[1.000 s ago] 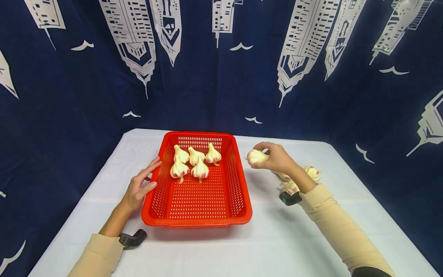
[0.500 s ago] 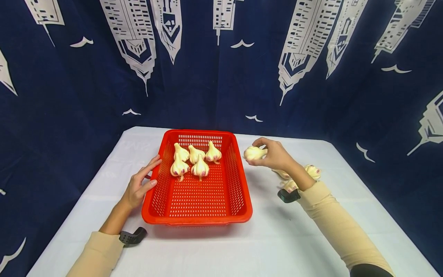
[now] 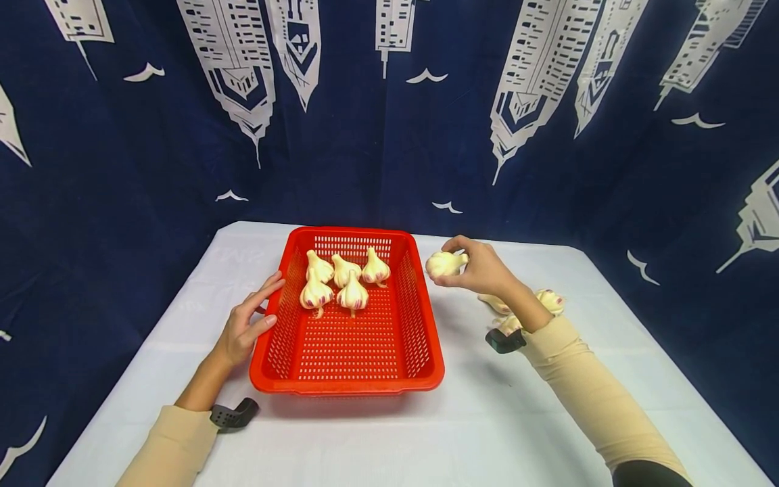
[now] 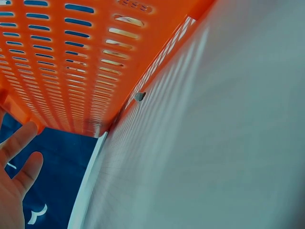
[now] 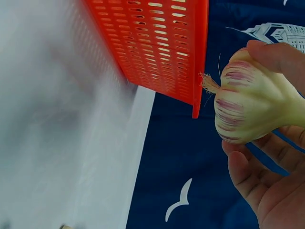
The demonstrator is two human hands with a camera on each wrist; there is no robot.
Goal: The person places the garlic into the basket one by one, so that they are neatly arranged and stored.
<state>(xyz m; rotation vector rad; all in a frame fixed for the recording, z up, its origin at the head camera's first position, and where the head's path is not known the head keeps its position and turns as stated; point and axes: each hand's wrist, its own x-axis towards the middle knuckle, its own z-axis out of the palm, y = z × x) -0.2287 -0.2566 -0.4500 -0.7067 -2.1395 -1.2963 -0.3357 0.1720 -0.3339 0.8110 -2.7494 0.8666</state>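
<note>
My right hand (image 3: 481, 269) pinches a garlic bulb (image 3: 445, 264) between thumb and fingers, just right of the basket's right rim. In the right wrist view, this bulb (image 5: 252, 100) shows purple streaks and dry roots facing the basket. My left hand (image 3: 241, 329) rests against the left rim of the red perforated basket (image 3: 347, 387), its fingers fairly straight. Inside the basket, several garlic bulbs (image 3: 353, 295) sit toward the back and left. The left wrist view catches only some fingers (image 4: 29, 171) beside the basket wall.
More garlic bulbs (image 3: 549, 302) lie on the white table (image 3: 462, 433) at the right, partly hidden behind the right forearm. A dark blue cloth (image 3: 377, 149) with white building prints hangs behind the table.
My right hand has moved slightly left and up with the garlic bulb, closer to the basket's rim. The left hand and the basket stay in place.
</note>
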